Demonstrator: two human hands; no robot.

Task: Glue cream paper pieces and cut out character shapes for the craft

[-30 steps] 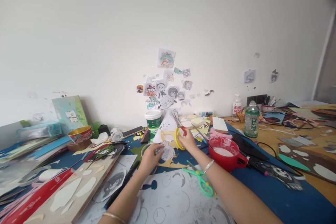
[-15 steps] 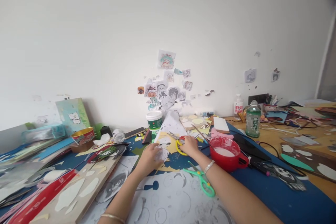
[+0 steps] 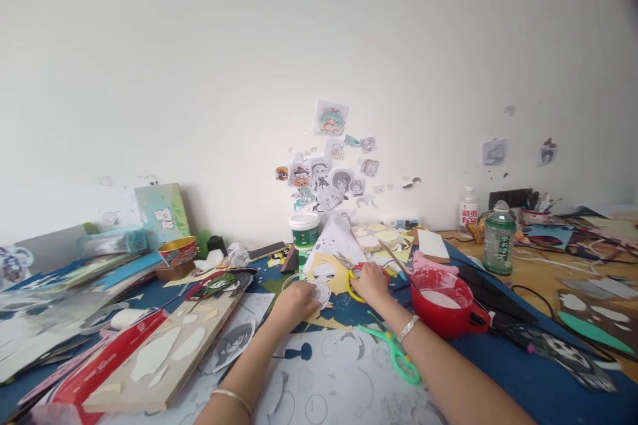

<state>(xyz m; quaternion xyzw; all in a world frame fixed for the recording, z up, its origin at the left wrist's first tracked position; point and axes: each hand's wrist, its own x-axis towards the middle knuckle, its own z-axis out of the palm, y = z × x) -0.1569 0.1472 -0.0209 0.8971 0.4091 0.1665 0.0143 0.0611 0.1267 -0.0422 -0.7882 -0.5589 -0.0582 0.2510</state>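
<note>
My left hand [image 3: 298, 302] has its fingers closed at the edge of a small white paper cutout [image 3: 323, 295] with dark line drawing. Part of that paper is hidden by the fingers. A clear round rim [image 3: 293, 280] shows just behind the knuckles. My right hand [image 3: 371, 282] is closed around the handle side of scissors [image 3: 351, 287] with yellow and red grips; their blades point up and left over yellow paper scraps [image 3: 329, 272]. Below my right wrist lie green scissors [image 3: 393, 348], on a large printed sheet [image 3: 343, 385].
At right stands a red bowl [image 3: 443, 319] of white paste with a brush [image 3: 397, 262] leaning in it. A green bottle [image 3: 498, 242] is further back. To the left lie a board [image 3: 144, 372] with paper pieces and a red package [image 3: 109, 365]. A white-lidded tub [image 3: 304, 231] is by the wall.
The camera view has turned slightly left, so things appear further right. The scissors and the paper cutout stay by my hands. My left fingers now look more curled.
</note>
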